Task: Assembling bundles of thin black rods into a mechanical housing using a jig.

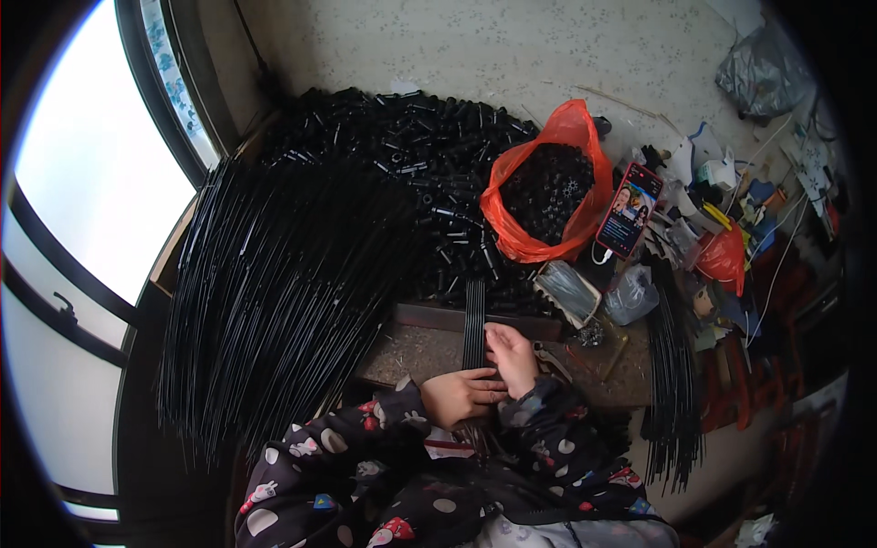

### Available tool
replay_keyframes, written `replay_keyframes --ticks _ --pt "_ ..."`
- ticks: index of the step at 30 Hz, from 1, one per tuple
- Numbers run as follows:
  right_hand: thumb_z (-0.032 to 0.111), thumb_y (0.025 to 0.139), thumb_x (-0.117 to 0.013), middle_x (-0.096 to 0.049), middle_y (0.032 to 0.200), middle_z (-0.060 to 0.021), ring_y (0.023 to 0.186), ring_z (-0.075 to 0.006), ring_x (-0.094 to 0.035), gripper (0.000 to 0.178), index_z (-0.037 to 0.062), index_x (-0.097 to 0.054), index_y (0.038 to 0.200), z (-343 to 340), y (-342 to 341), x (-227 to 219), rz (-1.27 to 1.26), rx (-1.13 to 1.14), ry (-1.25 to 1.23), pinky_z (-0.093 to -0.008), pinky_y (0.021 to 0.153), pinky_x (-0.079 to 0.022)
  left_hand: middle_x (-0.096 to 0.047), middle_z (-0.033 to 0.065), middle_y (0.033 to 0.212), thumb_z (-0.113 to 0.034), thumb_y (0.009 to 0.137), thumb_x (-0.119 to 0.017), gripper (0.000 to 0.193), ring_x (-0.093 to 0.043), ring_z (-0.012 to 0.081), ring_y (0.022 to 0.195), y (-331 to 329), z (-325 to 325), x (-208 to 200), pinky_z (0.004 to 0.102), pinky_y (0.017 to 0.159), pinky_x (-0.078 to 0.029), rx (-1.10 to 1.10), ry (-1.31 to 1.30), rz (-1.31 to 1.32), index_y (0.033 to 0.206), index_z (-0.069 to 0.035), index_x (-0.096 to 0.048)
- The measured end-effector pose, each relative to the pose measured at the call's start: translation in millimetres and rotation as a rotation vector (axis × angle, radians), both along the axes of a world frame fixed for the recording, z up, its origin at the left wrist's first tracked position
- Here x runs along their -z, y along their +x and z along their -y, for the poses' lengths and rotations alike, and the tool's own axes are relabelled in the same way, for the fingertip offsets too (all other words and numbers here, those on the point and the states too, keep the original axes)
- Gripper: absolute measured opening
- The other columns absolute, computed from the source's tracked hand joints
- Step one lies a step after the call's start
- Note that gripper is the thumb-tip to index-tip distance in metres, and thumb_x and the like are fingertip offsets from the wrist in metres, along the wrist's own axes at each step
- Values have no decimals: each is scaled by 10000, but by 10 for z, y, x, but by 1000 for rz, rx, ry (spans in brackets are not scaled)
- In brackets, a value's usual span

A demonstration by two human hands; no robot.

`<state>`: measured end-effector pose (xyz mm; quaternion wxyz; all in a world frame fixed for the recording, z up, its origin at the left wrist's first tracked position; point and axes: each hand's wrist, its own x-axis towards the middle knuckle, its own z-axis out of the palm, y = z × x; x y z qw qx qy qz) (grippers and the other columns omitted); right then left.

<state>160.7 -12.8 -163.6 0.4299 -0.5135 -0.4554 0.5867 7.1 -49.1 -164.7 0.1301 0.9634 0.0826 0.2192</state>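
Seen from above, a person in dark sleeves patterned with small cartoon figures works at a low, worn board (429, 352) near the lower middle of the frame. A narrow bundle of thin black rods (474, 324) lies across that board, running straight up from the hands toward the middle of the picture. The left hand (459, 395) sits at the bundle's near end with its fingers curled around the rods, grasping them. The right hand (512, 356) lies just beside it, touching the bundle's right edge, its fingers bent and pressed against the rods; whether it fully grips them cannot be told. To the left, a large fan of long black rods (274, 292) spreads from the upper left down toward the lower left. Behind the board, a heap of short black tubes (411, 155) fills the upper middle. An orange plastic bag (548, 183) full of small black pieces stands open to the right of centre, and a phone with a lit screen (628, 210) leans just beside it. More black rods (674, 384) hang down at the right, near a clutter of small items.
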Motion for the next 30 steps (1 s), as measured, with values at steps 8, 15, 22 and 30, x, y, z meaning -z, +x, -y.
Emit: replay_keyframes --ticks 8,15,22,30 --pt "162 797 -658 -644 968 -103 889 -124 -597 320 -30 -602 1046 610 241 -855 42 -766 397 -254 807 -462 -602 156 1017 -130 762 -612 305 -570 298 998 -83 -9 118 426 997 -342 -5 -423 215 1033 3 -574" --pt "111 786 -668 -663 823 -103 760 -132 -647 234 84 -647 1018 914 258 -998 93 -528 705 -256 668 -491 -622 130 958 -186 731 -641 356 -583 291 962 -12 15 -106 484 998 -331 82 -347 258 1044 -23 -589" --pt "186 809 -642 -614 1056 -147 974 -242 -606 266 106 -634 1063 689 393 -1320 208 -766 579 -308 790 -476 -624 158 971 -156 773 -637 306 -598 309 941 -59 191 -420 373 857 -463 -199 -730 141 1025 11 -591" --pt "190 810 -630 -417 1332 -115 1264 -258 -345 359 71 -577 1145 230 335 -1469 -163 -709 450 -390 972 -362 -663 144 899 -101 786 -654 223 -634 259 901 -110 234 -1449 382 874 -460 40 -758 339 958 39 -637"
